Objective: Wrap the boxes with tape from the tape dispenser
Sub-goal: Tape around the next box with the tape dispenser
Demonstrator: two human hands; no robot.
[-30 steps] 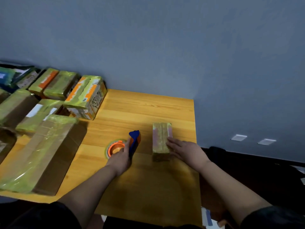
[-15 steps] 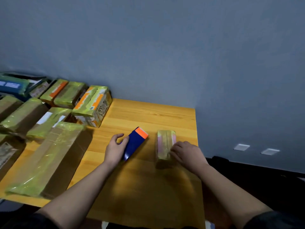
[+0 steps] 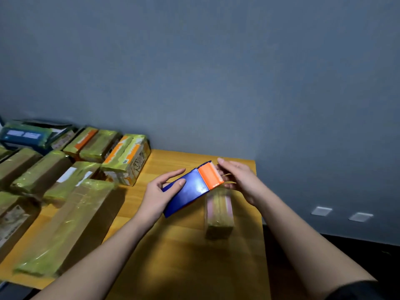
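Observation:
My left hand (image 3: 157, 197) grips the blue tape dispenser (image 3: 188, 191) by its body and holds it tilted above the wooden table (image 3: 184, 256), orange cutter end up and to the right. My right hand (image 3: 240, 180) is at that orange end, its fingers pinching the yellowish tape end (image 3: 227, 179) that sticks out there. A small box (image 3: 219, 215), pink-striped and covered in shiny tape, lies on the table just below the dispenser and my right hand. Neither hand touches it.
Several tape-wrapped cardboard boxes crowd the left side, the nearest a long one (image 3: 71, 226) and an orange-marked one (image 3: 127, 165) at the back. A grey wall (image 3: 216, 83) stands close behind. The table ends at its right edge (image 3: 259, 213) above a dark floor.
My left hand has lifted the dispenser off the table and turned it. My right hand left the small box and rose to the dispenser's orange end. The camera tilted up.

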